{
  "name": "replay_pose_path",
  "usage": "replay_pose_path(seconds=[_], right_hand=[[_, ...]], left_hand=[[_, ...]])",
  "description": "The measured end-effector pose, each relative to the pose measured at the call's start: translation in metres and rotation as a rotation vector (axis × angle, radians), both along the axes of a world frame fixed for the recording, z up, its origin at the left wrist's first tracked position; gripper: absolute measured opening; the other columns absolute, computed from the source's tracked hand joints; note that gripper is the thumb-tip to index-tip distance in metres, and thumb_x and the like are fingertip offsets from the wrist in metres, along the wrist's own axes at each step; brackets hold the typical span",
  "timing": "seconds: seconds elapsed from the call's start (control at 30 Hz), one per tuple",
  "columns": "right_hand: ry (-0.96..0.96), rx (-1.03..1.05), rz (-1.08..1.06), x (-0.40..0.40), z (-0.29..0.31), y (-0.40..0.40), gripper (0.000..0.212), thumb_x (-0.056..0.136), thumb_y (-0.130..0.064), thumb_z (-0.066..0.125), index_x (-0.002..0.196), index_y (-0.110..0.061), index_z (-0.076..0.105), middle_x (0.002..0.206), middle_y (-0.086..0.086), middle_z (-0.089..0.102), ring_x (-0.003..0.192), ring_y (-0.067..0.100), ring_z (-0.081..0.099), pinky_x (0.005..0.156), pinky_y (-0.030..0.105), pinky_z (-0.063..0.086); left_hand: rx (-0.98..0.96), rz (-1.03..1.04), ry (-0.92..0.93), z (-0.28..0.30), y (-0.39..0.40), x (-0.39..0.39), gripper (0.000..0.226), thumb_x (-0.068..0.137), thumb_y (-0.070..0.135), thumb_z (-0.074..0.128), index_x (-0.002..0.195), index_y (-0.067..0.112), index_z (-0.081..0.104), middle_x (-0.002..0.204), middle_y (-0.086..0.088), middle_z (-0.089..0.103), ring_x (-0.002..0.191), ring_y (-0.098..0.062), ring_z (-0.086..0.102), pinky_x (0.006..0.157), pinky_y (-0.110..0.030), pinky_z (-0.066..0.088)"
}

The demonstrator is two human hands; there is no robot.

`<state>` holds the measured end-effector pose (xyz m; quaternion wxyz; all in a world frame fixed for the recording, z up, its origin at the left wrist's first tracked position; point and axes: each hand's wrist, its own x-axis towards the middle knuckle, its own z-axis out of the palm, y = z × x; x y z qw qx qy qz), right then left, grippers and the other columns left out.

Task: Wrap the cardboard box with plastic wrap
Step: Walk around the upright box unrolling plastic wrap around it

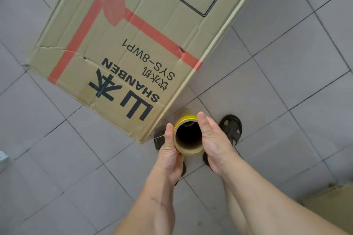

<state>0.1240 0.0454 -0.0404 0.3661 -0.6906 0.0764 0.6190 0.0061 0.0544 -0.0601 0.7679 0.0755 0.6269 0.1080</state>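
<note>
The floor is made of big grey tiles with thin dark lines between them. A large cardboard box is seen from above, standing on it. The box is brown and stiff, with creased flaps, black letters and a red ribbon printed across the top. Its near corner points at the hands.

Just beside that corner, a roll of plastic wrap is held upright, so its long axis runs down toward the floor. Only the round top end is seen: a brown card tube with a dark hole and a shiny yellow edge. The box lies up and to the left of the roll. A thin, clear line of film seems to run from the roll toward the corner, but this is hard to tell.

The left hand is nearer the box. The roll is pressed between both hands. The grip of the right hand is flat against the roll's side. A dark sandal is seen under the hands.
</note>
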Motion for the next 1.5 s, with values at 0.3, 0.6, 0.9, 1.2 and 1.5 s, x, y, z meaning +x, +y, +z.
replay_pose_path(seconds=[0.3,0.6,0.9,1.2,1.5], right_hand=[[0.078,-0.085,0.047,0.005,0.001,0.007,0.068,0.070,-0.080,0.060,0.120,-0.035,0.064,0.118,-0.011,0.070,0.118,0.012,0.061,0.109,0.044,0.041],[-0.384,-0.137,0.382,0.032,0.002,0.056,0.051,0.090,-0.065,0.053,0.102,-0.019,0.070,0.095,-0.002,0.071,0.092,0.017,0.063,0.087,0.038,0.050],[-0.041,-0.032,0.295,0.046,-0.004,0.035,0.058,0.083,-0.069,0.058,0.119,-0.024,0.065,0.113,-0.001,0.072,0.114,0.017,0.063,0.107,0.044,0.043],[-0.132,0.022,0.383,0.066,0.005,0.044,0.050,0.093,-0.057,0.055,0.125,-0.020,0.063,0.119,0.001,0.070,0.112,0.012,0.063,0.093,0.028,0.048],[-0.090,0.062,0.298,0.098,-0.004,0.038,0.050,0.094,-0.059,0.053,0.129,-0.024,0.060,0.125,-0.006,0.068,0.118,0.009,0.060,0.105,0.031,0.043]], left_hand=[[-0.006,0.033,-0.095,-0.010,-0.002,-0.005,0.111,0.055,0.088,0.074,0.134,0.010,0.069,0.138,-0.016,0.067,0.136,-0.027,0.058,0.123,-0.051,0.032],[-0.056,0.233,-0.157,-0.009,0.005,0.037,0.111,0.054,0.092,0.064,0.134,0.015,0.065,0.127,-0.012,0.074,0.112,-0.021,0.074,0.090,-0.037,0.058],[0.151,0.149,-0.033,-0.008,0.007,0.038,0.120,0.048,0.095,0.069,0.138,0.016,0.063,0.128,-0.005,0.074,0.126,-0.019,0.066,0.110,-0.042,0.046],[0.106,0.247,0.004,0.004,0.005,0.068,0.111,0.057,0.093,0.062,0.134,0.013,0.066,0.131,-0.011,0.072,0.127,-0.024,0.066,0.110,-0.045,0.049],[0.166,0.211,0.052,0.004,0.014,0.100,0.079,0.080,0.082,0.055,0.119,0.016,0.074,0.121,-0.006,0.077,0.124,-0.020,0.067,0.111,-0.042,0.047]])
